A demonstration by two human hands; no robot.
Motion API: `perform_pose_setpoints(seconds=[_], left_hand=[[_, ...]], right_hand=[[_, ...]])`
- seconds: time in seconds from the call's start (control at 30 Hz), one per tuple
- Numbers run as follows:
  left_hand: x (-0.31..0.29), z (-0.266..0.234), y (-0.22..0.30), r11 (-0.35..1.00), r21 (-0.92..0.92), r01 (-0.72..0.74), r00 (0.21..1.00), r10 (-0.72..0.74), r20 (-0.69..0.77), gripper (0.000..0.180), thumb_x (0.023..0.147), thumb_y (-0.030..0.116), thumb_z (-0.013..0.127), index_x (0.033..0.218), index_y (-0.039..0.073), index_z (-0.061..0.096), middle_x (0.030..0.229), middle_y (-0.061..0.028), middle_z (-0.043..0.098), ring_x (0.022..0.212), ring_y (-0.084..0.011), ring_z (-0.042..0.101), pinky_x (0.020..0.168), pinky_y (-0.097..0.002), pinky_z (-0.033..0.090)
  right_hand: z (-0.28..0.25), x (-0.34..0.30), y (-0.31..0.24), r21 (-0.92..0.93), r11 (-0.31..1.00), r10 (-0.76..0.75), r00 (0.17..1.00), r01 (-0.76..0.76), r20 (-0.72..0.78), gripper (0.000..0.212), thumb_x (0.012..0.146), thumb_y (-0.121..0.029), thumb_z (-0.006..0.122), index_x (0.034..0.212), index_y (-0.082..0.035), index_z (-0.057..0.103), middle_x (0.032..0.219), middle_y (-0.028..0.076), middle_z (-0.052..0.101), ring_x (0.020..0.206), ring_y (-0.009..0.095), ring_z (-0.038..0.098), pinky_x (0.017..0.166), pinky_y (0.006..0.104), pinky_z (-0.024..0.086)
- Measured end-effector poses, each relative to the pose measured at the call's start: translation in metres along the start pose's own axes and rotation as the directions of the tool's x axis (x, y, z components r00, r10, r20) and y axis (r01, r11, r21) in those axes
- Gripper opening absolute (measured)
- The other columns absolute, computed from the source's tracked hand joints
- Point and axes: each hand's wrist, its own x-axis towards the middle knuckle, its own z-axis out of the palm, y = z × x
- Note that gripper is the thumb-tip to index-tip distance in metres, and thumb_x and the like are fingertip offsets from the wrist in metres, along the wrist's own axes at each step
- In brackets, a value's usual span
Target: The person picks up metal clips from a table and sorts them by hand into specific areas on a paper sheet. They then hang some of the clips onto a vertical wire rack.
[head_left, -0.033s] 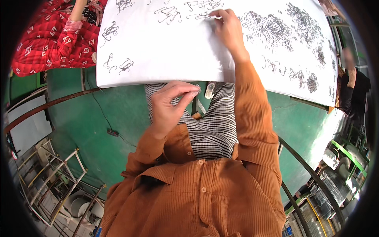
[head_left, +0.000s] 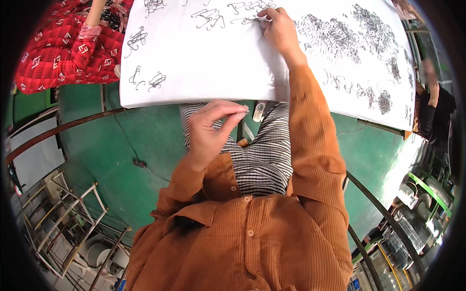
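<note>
A white-covered table [head_left: 204, 72] spans the top of the view. Small dark, thin curved pieces [head_left: 208, 19], like bent wires or hooks, lie on it in loose clusters. My right hand [head_left: 281, 34] reaches to the far middle, its thumb and forefinger bent together at one of these clusters; whether a piece is between the fingertips cannot be seen. Above my lap, short of the table's near edge, my left hand [head_left: 211, 128] is closed in a pinch. A tiny pale bit shows at its fingertips, too small to name.
A dense pile of dark pieces [head_left: 330, 36] covers the table's right part. A person in a red patterned garment [head_left: 73, 58] sits at the left; another in black [head_left: 439, 111] is at the far right. A metal rack [head_left: 68, 218] stands lower left on green floor [head_left: 97, 145].
My right fingertips have shifted very slightly farther across the table. My left hand keeps its pinch in nearly the same place.
</note>
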Motion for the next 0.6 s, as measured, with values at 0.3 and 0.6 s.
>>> perform_pose_setpoints(seconds=[0.3,0.6], left_hand=[[-0.009,0.0,0.001,0.999,-0.041,-0.027,1.0,0.027,-0.002,0.013,0.082,-0.01,0.064,0.092,-0.003,0.069,0.091,-0.0103,0.068,0.085,-0.0142,0.066,0.073,-0.0239,0.054],[-0.016,0.003,-0.001,0.992,-0.088,0.089,0.995,-0.084,0.055,0.015,0.083,-0.013,0.062,0.096,-0.006,0.065,0.097,-0.0105,0.066,0.094,-0.0165,0.067,0.084,-0.0256,0.055]], right_hand=[[-0.022,-0.015,-0.003,0.1,0.987,0.098,0.962,-0.126,0.254,0.013,0.087,-0.013,0.065,0.093,-0.002,0.066,0.082,0.011,0.068,0.07,0.024,0.065,0.067,0.0333,0.052],[-0.06,-0.102,-0.063,0.734,0.483,0.247,0.879,-0.477,0.409,0.013,0.09,-0.009,0.065,0.096,0.002,0.066,0.084,0.006,0.067,0.075,0.01,0.062,0.065,0.0242,0.055]])
